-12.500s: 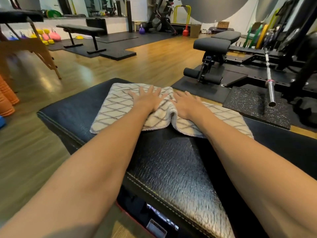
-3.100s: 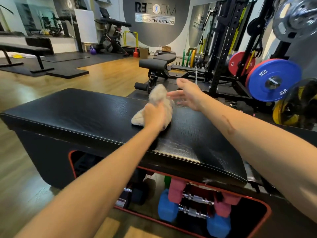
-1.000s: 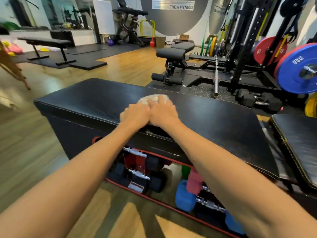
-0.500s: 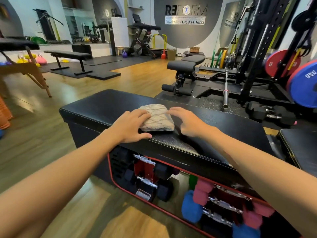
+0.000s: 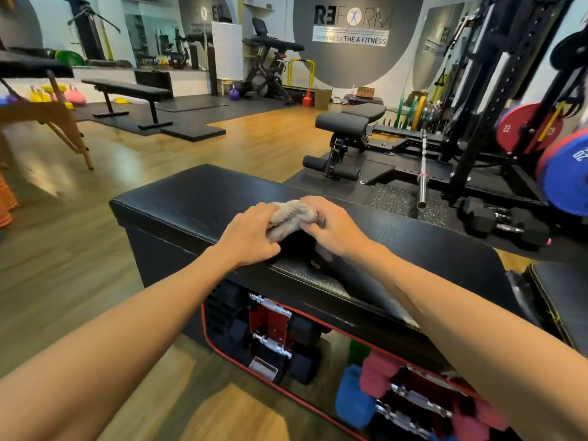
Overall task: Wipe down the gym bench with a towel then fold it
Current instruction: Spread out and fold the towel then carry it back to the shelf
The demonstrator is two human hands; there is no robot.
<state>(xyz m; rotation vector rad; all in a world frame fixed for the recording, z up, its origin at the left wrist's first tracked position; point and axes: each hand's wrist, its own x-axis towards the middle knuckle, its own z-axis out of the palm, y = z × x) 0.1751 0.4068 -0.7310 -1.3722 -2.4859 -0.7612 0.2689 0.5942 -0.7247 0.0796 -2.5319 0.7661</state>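
Gripping towel [image 5: 291,218], both hands, bench [image 5: 191,198] mid-top

Single head-worn wide-angle view, forward and down, close over the bench [image 5: 197,198] at frame centre.

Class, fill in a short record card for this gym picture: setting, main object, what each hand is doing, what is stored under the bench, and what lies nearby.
Setting: gym with wooden floor and black mats
Main object: towel, bunched up, on the black padded bench
Left hand: grips the towel's left side
Right hand: grips the towel's right side
Under bench: dumbbells, blue, pink and black, in a red-edged rack
Nearby: barbell on the floor to the right; blue weight plate at far right
Towel state: crumpled, not neatly folded
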